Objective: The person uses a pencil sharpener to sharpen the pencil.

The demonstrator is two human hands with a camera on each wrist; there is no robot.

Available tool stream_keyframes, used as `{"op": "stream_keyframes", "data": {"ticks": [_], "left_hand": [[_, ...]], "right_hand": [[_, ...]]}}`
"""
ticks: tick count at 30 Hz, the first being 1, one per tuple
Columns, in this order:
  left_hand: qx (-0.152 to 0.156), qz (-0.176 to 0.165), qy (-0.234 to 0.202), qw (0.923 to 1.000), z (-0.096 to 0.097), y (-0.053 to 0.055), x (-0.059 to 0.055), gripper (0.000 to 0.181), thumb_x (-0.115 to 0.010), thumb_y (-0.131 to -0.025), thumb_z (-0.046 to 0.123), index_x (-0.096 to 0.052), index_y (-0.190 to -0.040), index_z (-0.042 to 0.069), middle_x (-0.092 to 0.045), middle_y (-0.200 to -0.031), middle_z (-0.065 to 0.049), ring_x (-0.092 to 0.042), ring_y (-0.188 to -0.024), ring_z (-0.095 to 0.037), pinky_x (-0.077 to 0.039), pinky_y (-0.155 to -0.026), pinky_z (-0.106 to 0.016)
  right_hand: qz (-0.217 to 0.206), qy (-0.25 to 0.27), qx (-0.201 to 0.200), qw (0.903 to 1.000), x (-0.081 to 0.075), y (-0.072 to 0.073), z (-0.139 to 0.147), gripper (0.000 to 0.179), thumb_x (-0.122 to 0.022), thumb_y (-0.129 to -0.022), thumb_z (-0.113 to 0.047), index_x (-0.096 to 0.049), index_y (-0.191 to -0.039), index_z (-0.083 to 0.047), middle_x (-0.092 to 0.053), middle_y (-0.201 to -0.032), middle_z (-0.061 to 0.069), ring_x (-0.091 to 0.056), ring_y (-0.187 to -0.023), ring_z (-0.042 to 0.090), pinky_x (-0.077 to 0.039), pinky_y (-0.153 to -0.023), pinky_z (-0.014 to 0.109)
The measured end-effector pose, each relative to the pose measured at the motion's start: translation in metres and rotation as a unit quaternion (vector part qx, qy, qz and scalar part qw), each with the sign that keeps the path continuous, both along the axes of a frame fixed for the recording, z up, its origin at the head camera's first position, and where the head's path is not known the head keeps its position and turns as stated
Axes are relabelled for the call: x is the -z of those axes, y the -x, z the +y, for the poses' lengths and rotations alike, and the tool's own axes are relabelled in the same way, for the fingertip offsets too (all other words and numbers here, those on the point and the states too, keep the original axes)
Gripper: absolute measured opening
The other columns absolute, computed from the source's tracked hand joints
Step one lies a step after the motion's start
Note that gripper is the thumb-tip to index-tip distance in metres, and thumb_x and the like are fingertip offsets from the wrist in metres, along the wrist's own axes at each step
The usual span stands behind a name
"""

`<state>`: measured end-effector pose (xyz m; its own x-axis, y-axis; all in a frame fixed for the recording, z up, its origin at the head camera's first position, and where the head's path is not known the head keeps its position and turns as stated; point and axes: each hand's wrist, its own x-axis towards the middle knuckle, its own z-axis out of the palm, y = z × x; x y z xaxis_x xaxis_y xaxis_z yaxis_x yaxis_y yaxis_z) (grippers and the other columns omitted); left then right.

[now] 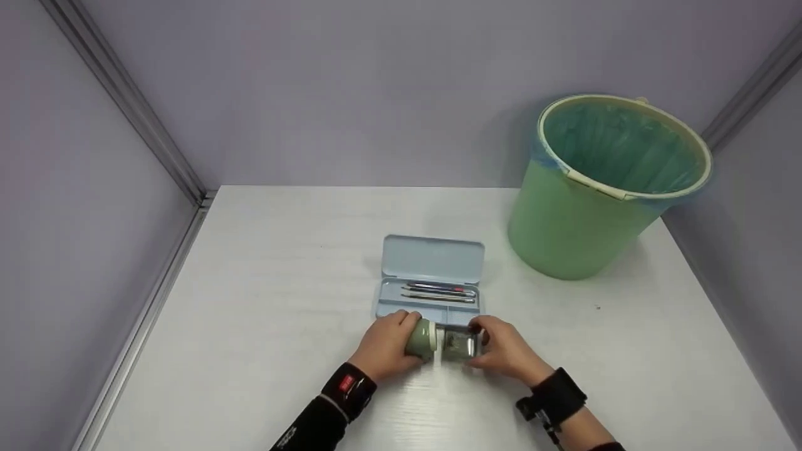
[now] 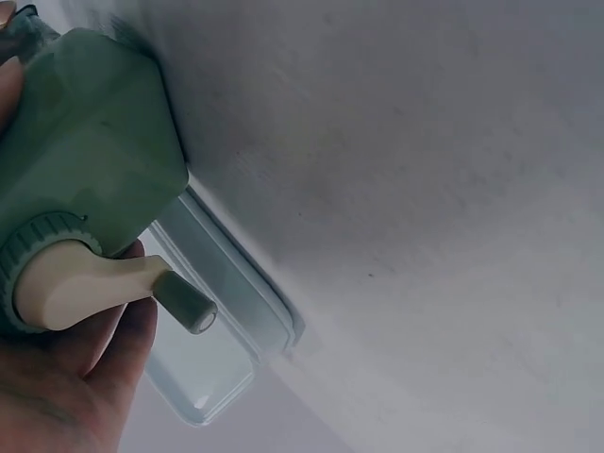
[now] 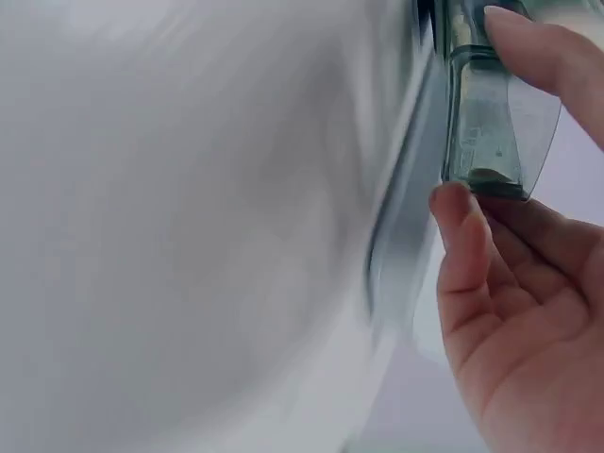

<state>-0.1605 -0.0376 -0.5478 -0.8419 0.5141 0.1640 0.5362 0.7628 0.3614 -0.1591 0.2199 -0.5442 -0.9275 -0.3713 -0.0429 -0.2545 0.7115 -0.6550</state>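
My left hand [image 1: 388, 343] grips a green crank pencil sharpener [image 1: 418, 341] low over the table, in front of the pencil case. The sharpener's cream crank [image 2: 94, 288] with its green knob shows in the left wrist view. To its right, my right hand [image 1: 506, 349] pinches a clear shavings drawer [image 1: 460, 344] between thumb and fingers. A narrow gap separates drawer and sharpener in the head view. Some dark residue lies at one end of the drawer in the right wrist view. Just behind both hands lies a light-blue pencil case [image 1: 432, 258], lid raised, with several pencils [image 1: 438, 290] inside.
A tall green trash bin [image 1: 567, 225] lined with a blue-green bag stands at the back right of the white table [image 1: 282, 282]. Pale walls [image 1: 376, 94] enclose the table at the back and on both sides.
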Motion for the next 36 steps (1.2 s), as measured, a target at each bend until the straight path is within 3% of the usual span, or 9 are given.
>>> {"op": "stream_keyframes", "data": {"ticks": [7,15,19,21,24,26,30,32,36], "left_hand": [[-0.001,0.016,0.011,0.9998,-0.001,0.001,-0.004,0.071,-0.088,-0.070,0.033,-0.056,-0.128,0.010,-0.058,-0.109,-0.006,-0.064,-0.089,-0.022,-0.055,-0.082,-0.038],[-0.012,0.015,0.063,0.9978,0.002,0.003,-0.008,0.102,-0.089,-0.066,0.043,-0.040,-0.149,0.010,-0.063,-0.113,-0.007,-0.065,-0.100,-0.026,-0.048,-0.099,-0.043],[-0.020,0.001,0.060,0.9980,0.001,0.004,-0.016,0.104,-0.084,-0.070,0.053,-0.037,-0.150,0.005,-0.060,-0.128,-0.013,-0.061,-0.118,-0.030,-0.043,-0.109,-0.047],[-0.025,-0.014,0.033,0.9991,0.002,0.004,-0.026,0.102,-0.081,-0.074,0.055,-0.037,-0.150,0.003,-0.056,-0.136,-0.016,-0.057,-0.126,-0.032,-0.039,-0.113,-0.048],[-0.019,-0.048,-0.053,0.9972,0.005,0.003,-0.047,0.093,-0.077,-0.081,0.048,-0.037,-0.150,0.000,-0.050,-0.144,-0.019,-0.050,-0.134,-0.035,-0.038,-0.115,-0.049],[0.000,-0.071,-0.122,0.9900,0.008,0.002,-0.062,0.086,-0.076,-0.085,0.041,-0.037,-0.149,0.000,-0.050,-0.144,-0.019,-0.049,-0.135,-0.035,-0.038,-0.114,-0.050],[0.044,-0.103,-0.234,0.9658,0.014,0.000,-0.086,0.079,-0.075,-0.088,0.032,-0.037,-0.149,-0.001,-0.052,-0.143,-0.016,-0.051,-0.133,-0.031,-0.041,-0.111,-0.049],[0.054,-0.103,-0.266,0.9568,0.016,-0.001,-0.093,0.078,-0.076,-0.087,0.029,-0.038,-0.148,-0.001,-0.055,-0.141,-0.016,-0.053,-0.132,-0.029,-0.042,-0.110,-0.048],[0.053,-0.079,-0.293,0.9514,0.017,-0.003,-0.099,0.073,-0.079,-0.084,0.024,-0.046,-0.143,-0.003,-0.060,-0.134,-0.017,-0.058,-0.125,-0.029,-0.047,-0.106,-0.046]], "right_hand": [[-0.001,0.003,0.044,0.9990,-0.029,-0.001,0.032,0.057,-0.088,-0.071,-0.017,-0.060,-0.119,-0.003,-0.064,-0.106,0.008,-0.056,-0.087,0.016,-0.046,-0.069,0.025],[0.040,0.010,0.029,0.9987,-0.065,0.010,0.033,0.056,-0.087,-0.071,-0.015,-0.060,-0.119,-0.004,-0.064,-0.104,0.006,-0.056,-0.089,0.019,-0.047,-0.074,0.029],[0.041,0.016,0.015,0.9989,-0.078,0.014,0.029,0.057,-0.087,-0.072,-0.015,-0.060,-0.121,-0.004,-0.063,-0.105,0.007,-0.057,-0.090,0.022,-0.049,-0.077,0.037],[0.042,0.016,0.004,0.9990,-0.085,0.014,0.026,0.057,-0.087,-0.073,-0.016,-0.060,-0.122,-0.004,-0.064,-0.106,0.007,-0.057,-0.091,0.022,-0.050,-0.078,0.039],[0.046,0.014,-0.016,0.9987,-0.097,0.015,0.021,0.057,-0.087,-0.073,-0.018,-0.060,-0.122,-0.004,-0.064,-0.107,0.007,-0.057,-0.091,0.020,-0.049,-0.078,0.035],[0.052,0.017,-0.031,0.9980,-0.106,0.016,0.016,0.057,-0.087,-0.073,-0.019,-0.061,-0.122,-0.004,-0.065,-0.107,0.008,-0.057,-0.090,0.018,-0.047,-0.077,0.031],[0.060,0.025,-0.064,0.9959,-0.123,0.014,0.005,0.059,-0.086,-0.074,-0.020,-0.061,-0.124,-0.002,-0.067,-0.109,0.009,-0.058,-0.089,0.019,-0.047,-0.078,0.029],[0.065,0.025,-0.077,0.9946,-0.129,0.013,0.000,0.060,-0.086,-0.075,-0.021,-0.060,-0.125,-0.002,-0.067,-0.111,0.009,-0.058,-0.090,0.020,-0.048,-0.079,0.030],[0.078,0.027,-0.097,0.9919,-0.136,0.010,-0.008,0.060,-0.085,-0.076,-0.022,-0.060,-0.127,-0.004,-0.066,-0.113,0.007,-0.059,-0.093,0.019,-0.049,-0.081,0.032]]}}
